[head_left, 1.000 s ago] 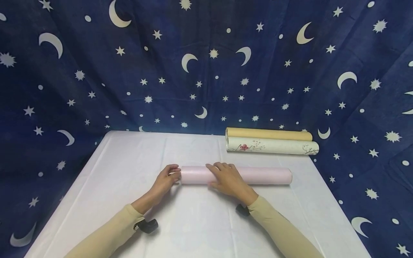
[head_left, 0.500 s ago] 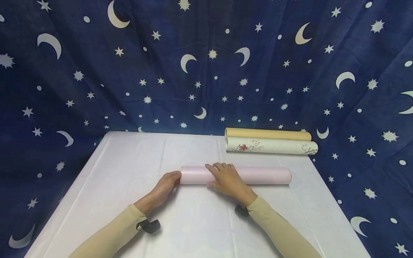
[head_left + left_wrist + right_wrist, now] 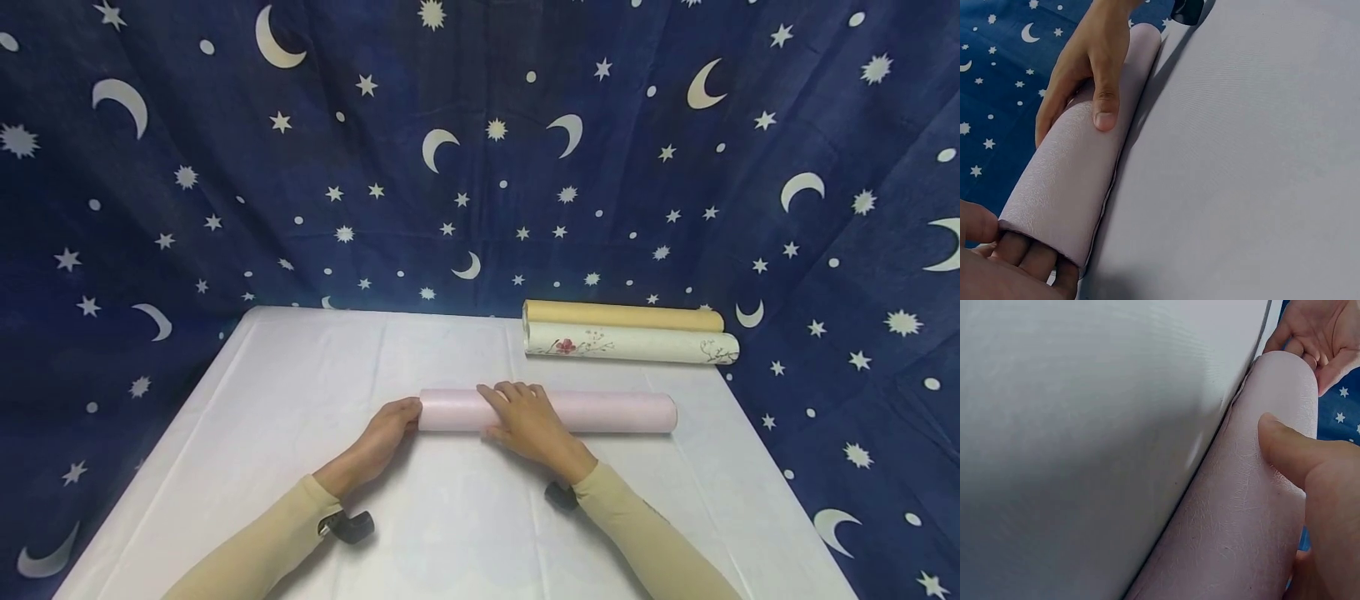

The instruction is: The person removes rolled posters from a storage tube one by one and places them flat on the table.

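Observation:
A pale pink roll of wallpaper (image 3: 615, 412) lies crosswise on the white-covered table, its outer edge showing as a thin seam along the near side. At its left end, my left hand (image 3: 382, 433) holds the rim. The left wrist view shows several left fingers (image 3: 1038, 259) tucked into the hollow end, the thumb (image 3: 979, 222) at the rim outside. My right hand (image 3: 531, 423) grips the roll from above, left of its middle. The right thumb (image 3: 1288, 447) lies on the near side and the other fingers reach over the far side, partly hidden.
Behind, at the back right of the table (image 3: 322, 358), lie a yellow roll (image 3: 622, 314) and a white roll with red blossoms and branches (image 3: 645, 343), side by side. A dark blue curtain (image 3: 390, 150) with moons and stars hangs around the table's back and sides.
My left hand's fingers, spread beside the roll's end a second ago, have closed in on the rim and gone into the hollow. The right hand and the roll stay in place.

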Motion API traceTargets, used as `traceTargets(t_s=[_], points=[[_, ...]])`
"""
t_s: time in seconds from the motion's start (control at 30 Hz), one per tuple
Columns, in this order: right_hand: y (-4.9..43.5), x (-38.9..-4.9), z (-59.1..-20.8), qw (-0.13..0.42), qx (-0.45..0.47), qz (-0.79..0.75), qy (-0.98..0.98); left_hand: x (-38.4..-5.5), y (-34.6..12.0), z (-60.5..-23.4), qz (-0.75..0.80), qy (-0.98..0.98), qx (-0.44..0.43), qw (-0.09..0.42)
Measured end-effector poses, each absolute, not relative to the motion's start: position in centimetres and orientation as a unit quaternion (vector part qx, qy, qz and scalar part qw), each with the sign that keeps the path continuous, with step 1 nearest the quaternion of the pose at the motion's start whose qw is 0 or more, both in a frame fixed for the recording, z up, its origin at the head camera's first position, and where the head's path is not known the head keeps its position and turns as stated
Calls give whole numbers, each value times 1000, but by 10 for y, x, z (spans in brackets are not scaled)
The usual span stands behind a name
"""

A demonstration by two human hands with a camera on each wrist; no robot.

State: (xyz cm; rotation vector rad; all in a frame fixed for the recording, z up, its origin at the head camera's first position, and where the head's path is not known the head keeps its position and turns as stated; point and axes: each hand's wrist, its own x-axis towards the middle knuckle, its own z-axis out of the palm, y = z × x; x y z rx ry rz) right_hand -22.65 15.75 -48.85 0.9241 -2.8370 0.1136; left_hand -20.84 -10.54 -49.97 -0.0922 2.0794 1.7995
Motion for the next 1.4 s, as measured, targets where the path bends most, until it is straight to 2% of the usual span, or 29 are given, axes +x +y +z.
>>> traceTargets(t_s=[0.87, 1.4], points=[[159, -225, -492, 83, 308, 31, -947, -203, -122, -498, 637, 753, -58, 156], [156, -222, -489, 90, 312, 33, -945, -203, -136, -500, 627, 763, -59, 150]])
